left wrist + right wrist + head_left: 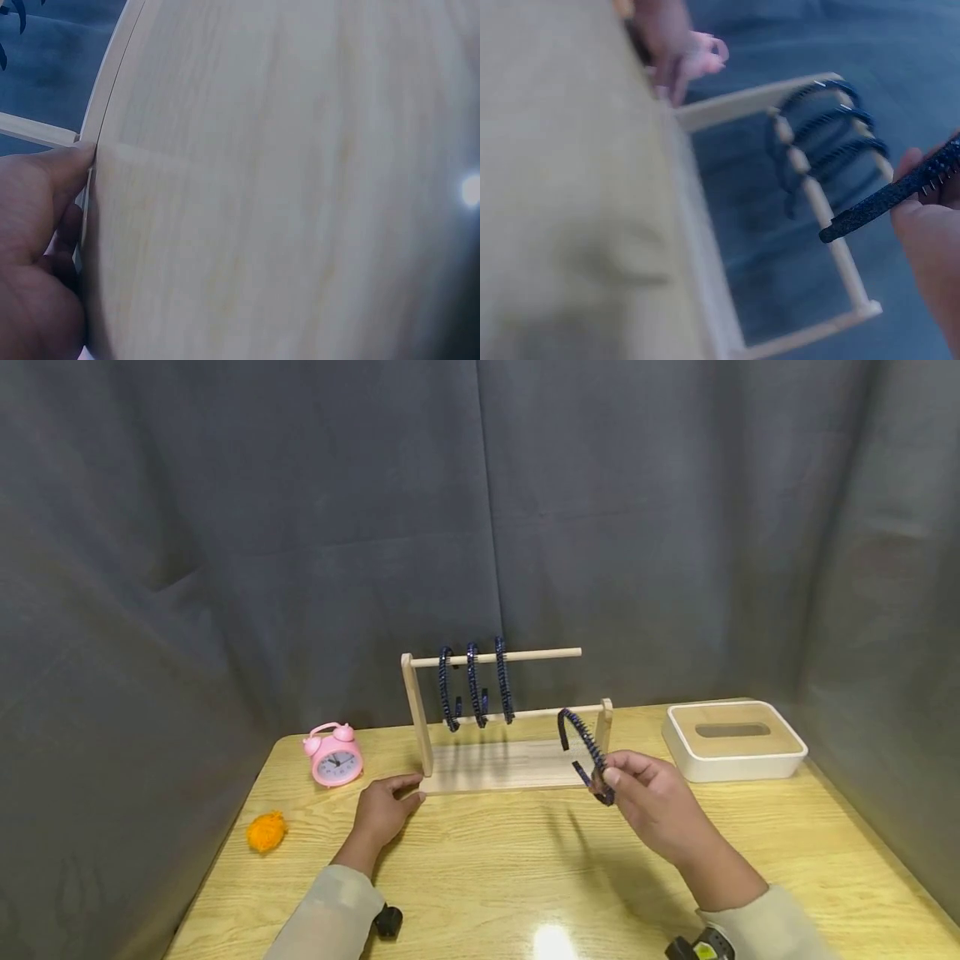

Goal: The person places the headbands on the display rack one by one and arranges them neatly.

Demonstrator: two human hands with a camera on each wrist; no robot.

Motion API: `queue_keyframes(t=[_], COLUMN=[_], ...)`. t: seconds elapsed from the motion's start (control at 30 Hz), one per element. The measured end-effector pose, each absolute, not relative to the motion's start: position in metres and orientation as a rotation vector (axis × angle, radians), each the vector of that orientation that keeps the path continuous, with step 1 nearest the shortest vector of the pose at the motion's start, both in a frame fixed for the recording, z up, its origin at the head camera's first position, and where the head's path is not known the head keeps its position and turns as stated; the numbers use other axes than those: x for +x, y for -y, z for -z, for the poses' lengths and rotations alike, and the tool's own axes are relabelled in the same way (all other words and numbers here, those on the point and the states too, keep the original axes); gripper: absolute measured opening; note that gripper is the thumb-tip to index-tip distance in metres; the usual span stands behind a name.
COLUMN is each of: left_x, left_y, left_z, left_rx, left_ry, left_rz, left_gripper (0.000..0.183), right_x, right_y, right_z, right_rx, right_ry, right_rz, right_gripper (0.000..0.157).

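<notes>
My right hand (660, 802) pinches a dark blue toothed headband (582, 731) near its lower bend, held up in front of the rack's right end. In the right wrist view one tip of this headband (870, 211) overlaps a rod of the rack. The light wooden rack (495, 768) has a flat base, a long upper rod (547, 653) with a free right end, and a lower rod. Three similar headbands (474, 681) hang side by side on the upper rod, towards its left. At the base's left end, my left hand (382, 812) holds the corner between thumb and fingers.
A pink alarm clock (333, 760) stands left of the rack, with a fuzzy orange ball (266, 832) nearer the front. At the back right is a white tissue box (742, 768) with a wooden lid. Grey curtains (480, 527) surround the table.
</notes>
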State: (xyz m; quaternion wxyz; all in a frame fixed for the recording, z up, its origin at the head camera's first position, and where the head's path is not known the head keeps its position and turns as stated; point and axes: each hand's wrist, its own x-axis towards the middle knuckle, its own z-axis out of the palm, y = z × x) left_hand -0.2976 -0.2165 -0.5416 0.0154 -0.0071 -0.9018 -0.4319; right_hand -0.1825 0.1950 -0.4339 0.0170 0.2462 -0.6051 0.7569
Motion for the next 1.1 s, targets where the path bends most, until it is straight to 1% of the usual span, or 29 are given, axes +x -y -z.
queue_keyframes(t=[0.1, 0.33, 0.5, 0.7, 0.87, 1.1], left_x=[-0.297, -0.296, -0.295, -0.295, -0.295, -0.295], left_y=[0.217, 0.218, 0.218, 0.217, 0.216, 0.216], left_z=[0.542, 0.543, 0.544, 0.544, 0.544, 0.54], left_rx=[-0.024, -0.028, -0.024, -0.01, -0.008, -0.012], left_ry=[2.802, 2.803, 2.803, 2.796, 2.798, 2.796], left_rz=[1.353, 1.35, 1.353, 1.367, 1.371, 1.353], left_gripper=[0.034, 0.035, 0.034, 0.034, 0.034, 0.034], right_x=[-0.191, -0.209, -0.224, -0.245, -0.259, -0.262], right_y=[-0.204, -0.215, -0.216, -0.216, -0.219, -0.218], right_z=[0.42, 0.393, 0.379, 0.364, 0.359, 0.355], right_rx=[0.742, 0.574, 0.429, 0.292, 0.172, 0.058], right_ry=[1.663, 1.501, 1.377, 1.368, 1.298, 1.301], right_rz=[-2.482, -2.521, -2.624, -2.72, -2.824, -2.868], right_gripper=[0.032, 0.036, 0.028, 0.017, 0.016, 0.014])
